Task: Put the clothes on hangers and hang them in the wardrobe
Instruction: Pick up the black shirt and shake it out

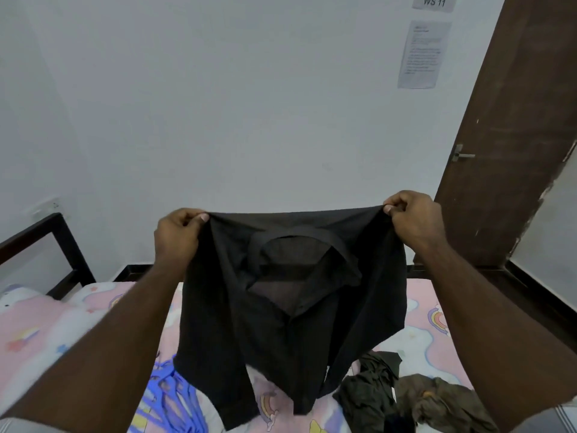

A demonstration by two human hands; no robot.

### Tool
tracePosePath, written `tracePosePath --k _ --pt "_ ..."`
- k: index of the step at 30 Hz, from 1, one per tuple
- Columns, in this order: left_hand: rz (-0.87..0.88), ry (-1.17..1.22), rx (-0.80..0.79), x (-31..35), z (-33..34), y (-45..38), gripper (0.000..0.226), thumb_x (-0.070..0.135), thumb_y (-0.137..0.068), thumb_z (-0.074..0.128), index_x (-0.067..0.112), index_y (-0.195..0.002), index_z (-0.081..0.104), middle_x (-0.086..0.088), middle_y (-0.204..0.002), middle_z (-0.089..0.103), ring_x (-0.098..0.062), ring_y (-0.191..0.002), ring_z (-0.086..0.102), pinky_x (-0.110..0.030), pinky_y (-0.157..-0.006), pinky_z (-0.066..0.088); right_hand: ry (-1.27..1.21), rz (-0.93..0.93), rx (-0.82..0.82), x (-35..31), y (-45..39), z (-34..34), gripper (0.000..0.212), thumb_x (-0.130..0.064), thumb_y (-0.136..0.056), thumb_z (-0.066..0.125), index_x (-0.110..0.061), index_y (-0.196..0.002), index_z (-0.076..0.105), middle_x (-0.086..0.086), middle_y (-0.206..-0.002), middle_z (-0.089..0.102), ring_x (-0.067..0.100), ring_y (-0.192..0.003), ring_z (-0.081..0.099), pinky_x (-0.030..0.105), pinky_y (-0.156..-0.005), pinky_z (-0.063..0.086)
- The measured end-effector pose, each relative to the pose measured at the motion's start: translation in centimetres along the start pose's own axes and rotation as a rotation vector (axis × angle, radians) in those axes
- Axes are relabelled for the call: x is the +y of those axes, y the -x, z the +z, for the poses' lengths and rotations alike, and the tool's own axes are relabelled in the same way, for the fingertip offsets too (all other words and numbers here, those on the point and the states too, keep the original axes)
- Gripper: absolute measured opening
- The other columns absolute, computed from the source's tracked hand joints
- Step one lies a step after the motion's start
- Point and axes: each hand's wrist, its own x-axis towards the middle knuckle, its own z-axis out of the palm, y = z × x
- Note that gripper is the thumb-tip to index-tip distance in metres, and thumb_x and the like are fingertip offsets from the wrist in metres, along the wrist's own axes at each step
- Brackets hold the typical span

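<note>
A black collared shirt (290,323) hangs spread out in the air above the bed, its collar facing me. My left hand (178,235) pinches its left shoulder and my right hand (415,220) pinches its right shoulder, both raised at the same height. Several blue plastic hangers (168,398) lie on the bedsheet below my left forearm, partly hidden by the shirt. More dark clothes (406,398) are heaped on the bed at the lower right. No wardrobe is in view.
The bed (43,326) has a pink cartoon-print sheet and a dark frame against a white wall. A brown door (499,151) with a metal handle stands at the right. Papers (421,54) are stuck on the wall.
</note>
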Motion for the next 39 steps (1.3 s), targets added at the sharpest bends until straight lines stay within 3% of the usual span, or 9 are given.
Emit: tracePosePath --k 5,12,17,20,24,29,33,35,39 --pt "0.045 0.044 -0.008 1.6 -1.6 -0.8 0.006 0.025 -0.091 0.07 0.027 -0.089 0.076 0.013 -0.09 0.075 -0.01 -0.092 0.069 -0.037 -0.095 0.055 -0.015 -0.002 0.029 -0.5 0.9 -0.1 0.009 -0.014 -0.094 0.064 -0.018 -0.091 0.072 -0.004 -0.087 0.069 0.013 -0.081 0.061 0.015 -0.065 0.038" --pt "0.023 0.043 -0.04 1.2 -3.8 0.3 0.012 0.025 -0.09 0.072 0.032 -0.081 0.074 0.014 -0.088 0.074 -0.01 -0.091 0.069 -0.04 -0.096 0.055 0.003 0.013 0.012 -1.2 3.8 -0.1 0.009 -0.014 -0.093 0.065 -0.015 -0.094 0.073 -0.002 -0.089 0.069 0.014 -0.084 0.061 0.023 -0.076 0.04" --pt "-0.048 0.048 -0.116 -0.1 -4.9 1.5 0.008 0.027 -0.093 0.07 0.024 -0.089 0.076 0.012 -0.083 0.073 -0.008 -0.088 0.067 -0.042 -0.091 0.057 -0.021 0.059 0.057 -1.7 7.1 -0.5 0.01 -0.011 -0.093 0.063 -0.016 -0.093 0.072 -0.004 -0.084 0.067 0.012 -0.082 0.06 0.022 -0.075 0.04" --pt "-0.145 0.062 -0.176 -1.3 -5.7 2.5 0.011 0.032 -0.091 0.072 0.022 -0.091 0.077 0.011 -0.077 0.073 -0.018 -0.084 0.068 -0.046 -0.082 0.058 -0.013 0.095 0.015 -1.4 9.2 -0.6 0.009 -0.013 -0.093 0.065 -0.018 -0.092 0.071 -0.007 -0.081 0.065 0.011 -0.081 0.059 0.022 -0.074 0.039" --pt "-0.148 0.029 -0.218 -2.8 -6.7 4.4 0.01 0.024 -0.092 0.072 0.022 -0.083 0.076 0.004 -0.08 0.072 -0.018 -0.076 0.065 -0.032 -0.07 0.051 0.001 0.122 -0.035 -0.6 11.6 -0.5 0.008 -0.014 -0.092 0.066 -0.018 -0.09 0.072 -0.008 -0.079 0.065 0.013 -0.083 0.061 0.024 -0.076 0.04" --pt "-0.172 -0.013 -0.287 -3.9 -8.4 7.2 0.008 0.018 -0.09 0.074 0.02 -0.083 0.076 0.0 -0.088 0.074 -0.017 -0.084 0.067 -0.03 -0.081 0.053 -0.007 0.14 -0.101 0.5 14.2 -0.9 0.007 -0.012 -0.092 0.067 -0.013 -0.091 0.074 -0.001 -0.083 0.069 0.015 -0.083 0.062 0.023 -0.077 0.041" --pt "-0.199 -0.041 -0.319 -4.1 -9.6 9.9 0.012 0.018 -0.09 0.074 0.019 -0.078 0.075 0.01 -0.073 0.073 -0.009 -0.071 0.063 -0.023 -0.067 0.048 -0.005 0.154 -0.131 1.4 16.7 -2.0 0.007 -0.011 -0.09 0.069 -0.014 -0.089 0.074 -0.001 -0.081 0.069 0.015 -0.08 0.062 0.024 -0.078 0.042" --pt "-0.263 -0.03 -0.376 -4.1 -10.4 11.1 0.012 0.019 -0.089 0.075 0.015 -0.078 0.076 0.007 -0.072 0.073 -0.014 -0.071 0.062 -0.027 -0.066 0.047 0.012 0.164 -0.162 2.0 17.8 -2.6 0.007 -0.01 -0.089 0.07 -0.014 -0.088 0.075 0.001 -0.081 0.07 0.017 -0.08 0.063 0.025 -0.078 0.045" --pt "-0.366 -0.076 -0.485 -4.8 -11.8 12.8 0.009 0.021 -0.085 0.078 0.012 -0.082 0.078 -0.009 -0.091 0.075 -0.022 -0.083 0.062 -0.037 -0.076 0.045 0.027 0.198 -0.254 3.2 19.2 -3.1 0.006 -0.011 -0.088 0.071 -0.015 -0.087 0.076 0.003 -0.076 0.07 0.019 -0.08 0.064 0.025 -0.083 0.044"
